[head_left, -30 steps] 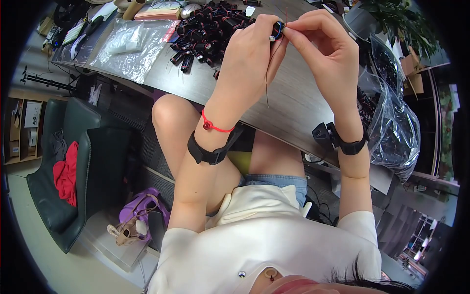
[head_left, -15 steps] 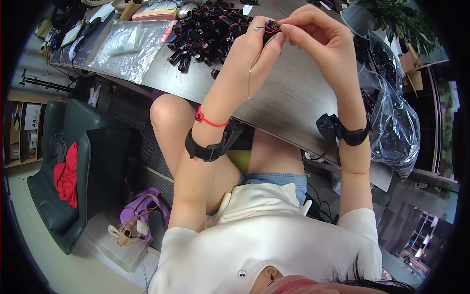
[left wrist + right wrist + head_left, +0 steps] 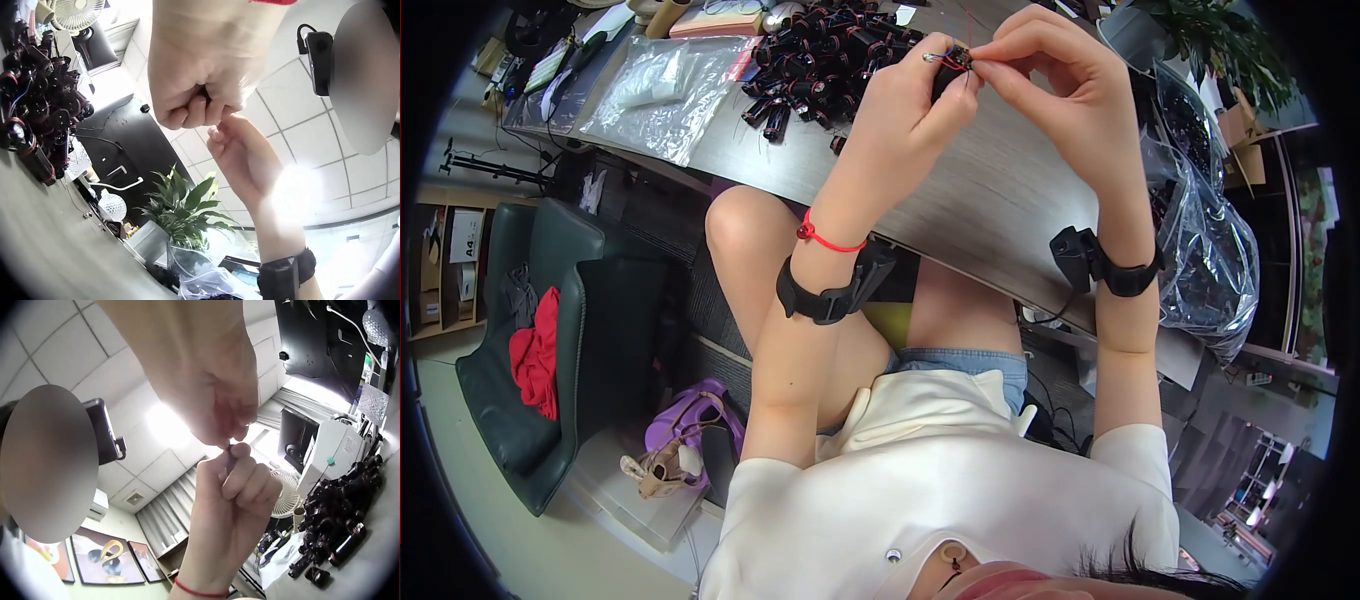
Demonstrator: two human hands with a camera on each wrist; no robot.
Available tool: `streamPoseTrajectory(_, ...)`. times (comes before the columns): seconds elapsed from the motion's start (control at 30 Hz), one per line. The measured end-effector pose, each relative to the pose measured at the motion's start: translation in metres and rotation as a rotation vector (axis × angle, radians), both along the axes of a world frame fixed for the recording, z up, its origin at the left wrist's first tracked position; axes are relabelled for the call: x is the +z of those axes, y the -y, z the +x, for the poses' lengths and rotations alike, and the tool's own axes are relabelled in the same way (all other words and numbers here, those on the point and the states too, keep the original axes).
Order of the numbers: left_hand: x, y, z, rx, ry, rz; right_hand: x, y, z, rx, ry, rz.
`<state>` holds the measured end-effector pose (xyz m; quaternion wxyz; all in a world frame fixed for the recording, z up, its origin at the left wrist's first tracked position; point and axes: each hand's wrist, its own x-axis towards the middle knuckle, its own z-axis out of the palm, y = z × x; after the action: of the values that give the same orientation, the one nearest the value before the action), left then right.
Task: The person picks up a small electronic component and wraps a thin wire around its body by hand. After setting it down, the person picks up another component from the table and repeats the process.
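In the head view the left hand [image 3: 910,125] curls round a small dark part [image 3: 956,62] with thin red and blue wires at its end. Thumb and index finger of the right hand [image 3: 1065,95] pinch at that wired end, where a thin red wire rises. Both hands are raised above the table, fingertips close together. The left wrist view shows the left hand [image 3: 200,75] with curled fingers, its part hidden. From the right wrist, a dark sliver of the part [image 3: 231,461] shows between the left hand's fingers, just below the right hand [image 3: 219,400].
A heap of black cylindrical parts [image 3: 810,75] lies on the table [image 3: 1000,215], left of the hands. Beside it is a clear plastic bag [image 3: 655,95]. At the right are a potted plant [image 3: 1200,40] and a large clear bag [image 3: 1210,270]. A green chair [image 3: 615,340] stands at the left.
Since a second ago the left hand has shifted slightly left and turned the part, showing its wired end. The long wire hanging below the left hand is no longer visible. The right hand still pinches there.
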<state>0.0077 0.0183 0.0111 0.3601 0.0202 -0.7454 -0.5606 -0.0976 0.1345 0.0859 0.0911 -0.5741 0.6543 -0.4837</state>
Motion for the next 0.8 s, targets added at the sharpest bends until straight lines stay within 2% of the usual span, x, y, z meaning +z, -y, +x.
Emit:
streamPoseTrajectory(0.13, 0.000, -0.001, 0.001, 0.089, -0.059, -0.018, 0.000, 0.002, 0.013, -0.033, -0.177, -0.131)
streamPoseTrajectory(0.3, -0.005, 0.003, 0.000, 0.104, -0.088, -0.033, -0.002, 0.003, 0.020, -0.095, -0.200, -0.139)
streamPoseTrajectory(0.4, -0.005, 0.006, -0.004, -0.159, -0.082, 0.401, -0.009, 0.006, 0.008, -0.109, -0.160, -0.167)
streamPoseTrajectory(0.43, -0.004, 0.008, -0.004, -0.164, -0.084, 0.397, -0.008, 0.005, 0.007, -0.112, -0.164, -0.172)
streamPoseTrajectory(0.53, -0.001, 0.013, 0.001, -0.395, -0.064, 0.479, -0.007, 0.004, 0.008, -0.061, -0.195, -0.178)
streamPoseTrajectory(0.57, -0.001, 0.011, 0.001, -0.393, -0.062, 0.478, -0.007, 0.004, 0.009, -0.060, -0.193, -0.179)
streamPoseTrajectory(0.67, 0.006, -0.002, -0.002, -0.123, -0.123, 0.481, -0.006, 0.005, 0.010, -0.091, -0.184, -0.172)
streamPoseTrajectory(0.8, 0.007, 0.001, 0.000, -0.230, -0.179, 0.591, -0.007, 0.006, 0.012, -0.113, -0.168, -0.207)
